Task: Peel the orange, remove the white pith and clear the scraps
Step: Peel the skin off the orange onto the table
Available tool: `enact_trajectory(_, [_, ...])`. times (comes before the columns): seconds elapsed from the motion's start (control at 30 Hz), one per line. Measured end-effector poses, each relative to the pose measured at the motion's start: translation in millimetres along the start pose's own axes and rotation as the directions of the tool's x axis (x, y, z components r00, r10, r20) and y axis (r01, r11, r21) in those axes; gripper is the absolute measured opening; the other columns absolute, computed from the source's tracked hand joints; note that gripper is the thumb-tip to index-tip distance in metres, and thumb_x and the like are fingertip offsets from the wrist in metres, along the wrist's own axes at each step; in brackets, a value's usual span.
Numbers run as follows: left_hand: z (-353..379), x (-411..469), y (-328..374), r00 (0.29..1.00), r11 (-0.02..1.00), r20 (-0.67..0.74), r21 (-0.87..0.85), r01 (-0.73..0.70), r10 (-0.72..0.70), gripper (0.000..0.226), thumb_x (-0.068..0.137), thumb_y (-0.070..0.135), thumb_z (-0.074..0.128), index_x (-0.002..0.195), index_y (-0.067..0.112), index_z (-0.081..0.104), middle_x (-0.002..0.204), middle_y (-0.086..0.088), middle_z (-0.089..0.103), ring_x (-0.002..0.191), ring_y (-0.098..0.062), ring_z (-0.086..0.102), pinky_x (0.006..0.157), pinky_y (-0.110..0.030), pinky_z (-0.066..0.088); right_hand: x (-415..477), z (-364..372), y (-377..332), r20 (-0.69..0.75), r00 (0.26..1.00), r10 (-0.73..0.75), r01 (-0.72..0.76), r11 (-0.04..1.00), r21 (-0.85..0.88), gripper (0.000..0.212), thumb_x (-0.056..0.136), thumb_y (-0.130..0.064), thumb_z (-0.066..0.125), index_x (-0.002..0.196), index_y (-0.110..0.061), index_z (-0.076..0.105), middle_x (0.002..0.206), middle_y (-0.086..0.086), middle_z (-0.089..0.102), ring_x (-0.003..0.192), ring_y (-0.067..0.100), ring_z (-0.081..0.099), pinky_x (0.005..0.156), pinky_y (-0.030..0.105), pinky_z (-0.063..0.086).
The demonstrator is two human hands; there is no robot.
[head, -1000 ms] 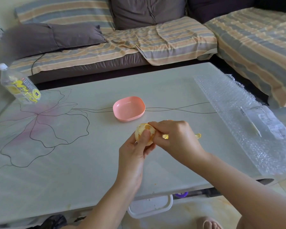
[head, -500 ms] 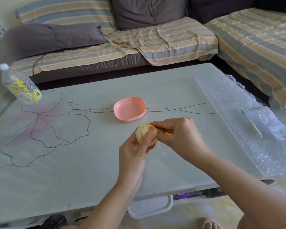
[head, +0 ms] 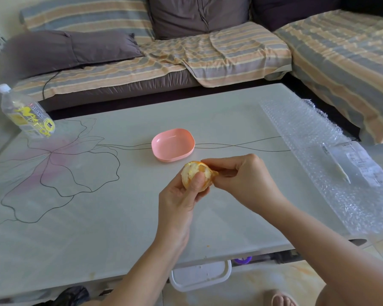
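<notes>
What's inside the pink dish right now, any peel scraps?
Nothing that I can see: the pink dish shows a bare bottom, no scraps. Only its near inner wall is hidden behind the rim.

Left hand (head: 177, 202) grips the orange (head: 191, 168), right hand (head: 243, 180) pinches its edge

One orange (head: 195, 175), mostly peeled: pale pith over its front, orange colour showing at top and right edge. Gripped in left hand (head: 179, 206), thumb across it; right hand (head: 243, 180) pinches its right edge. Held clear of table (head: 97, 217).
</notes>
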State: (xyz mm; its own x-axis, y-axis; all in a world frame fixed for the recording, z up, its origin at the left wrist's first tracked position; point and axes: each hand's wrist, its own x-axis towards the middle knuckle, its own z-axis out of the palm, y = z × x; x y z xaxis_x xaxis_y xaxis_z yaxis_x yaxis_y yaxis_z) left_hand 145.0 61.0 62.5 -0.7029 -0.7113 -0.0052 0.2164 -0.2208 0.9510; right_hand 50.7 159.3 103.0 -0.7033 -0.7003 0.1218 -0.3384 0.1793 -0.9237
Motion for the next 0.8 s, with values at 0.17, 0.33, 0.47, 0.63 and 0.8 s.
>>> enact_trajectory(0.17, [1.3,-0.2,1.2,1.0,1.0,0.017,-0.014,0.005,-0.005,0.071,0.059,0.056,0.079,0.107,0.005,0.069,0.098,-0.006,0.073,0.093,-0.014,0.068,0.078,-0.023,0.054,-1.9,3.2,1.5,-0.041,0.999,-0.005,0.006,1.0,0.017,0.026,0.079,-0.015,0.068,0.092,-0.036,0.075,0.079,-0.019,0.073,0.077,0.016,0.07,0.073,0.038,0.056])
enact_trajectory(0.33, [3.1,-0.5,2.6,0.999,0.998,0.021,-0.036,0.042,-0.041,0.051,0.072,0.043,0.072,0.104,0.004,0.069,0.096,-0.006,0.074,0.091,-0.013,0.069,0.077,-0.022,0.054,-1.4,5.1,0.5,-0.104,0.995,-0.003,0.001,1.0,-0.022,0.025,0.079,-0.014,0.068,0.088,-0.037,0.075,0.073,-0.016,0.073,0.071,0.017,0.069,0.062,0.033,0.055])
enact_trajectory(0.47, [2.8,1.1,6.4,0.989,0.985,0.046,-0.096,0.143,-0.139,0.038,0.074,0.036,0.063,0.097,0.006,0.07,0.093,-0.005,0.074,0.088,-0.013,0.07,0.075,-0.022,0.055,1.8,5.4,-0.6,-0.115,0.993,-0.005,-0.005,0.996,-0.094,0.028,0.077,-0.014,0.067,0.085,-0.039,0.074,0.069,-0.017,0.072,0.069,0.028,0.067,0.057,0.036,0.055])
enact_trajectory(0.63, [-0.7,3.0,12.0,0.954,0.943,0.117,-0.161,0.291,-0.275,0.043,0.073,0.038,0.057,0.097,0.004,0.066,0.089,-0.008,0.074,0.081,-0.018,0.072,0.069,-0.022,0.057,3.9,0.1,-1.0,-0.093,0.995,-0.031,0.014,0.984,-0.18,0.022,0.078,-0.017,0.071,0.086,-0.037,0.076,0.072,-0.021,0.071,0.065,0.002,0.065,0.061,0.029,0.055])
enact_trajectory(0.8, [0.2,2.0,14.6,0.92,0.889,0.161,-0.244,0.388,-0.357,0.042,0.074,0.041,0.054,0.096,0.006,0.063,0.082,-0.008,0.074,0.072,-0.016,0.072,0.064,-0.023,0.059,3.9,-3.5,-3.8,-0.062,0.993,-0.101,0.084,0.967,-0.242,0.025,0.077,-0.008,0.069,0.088,-0.029,0.077,0.08,-0.012,0.074,0.073,-0.001,0.063,0.06,0.016,0.049])
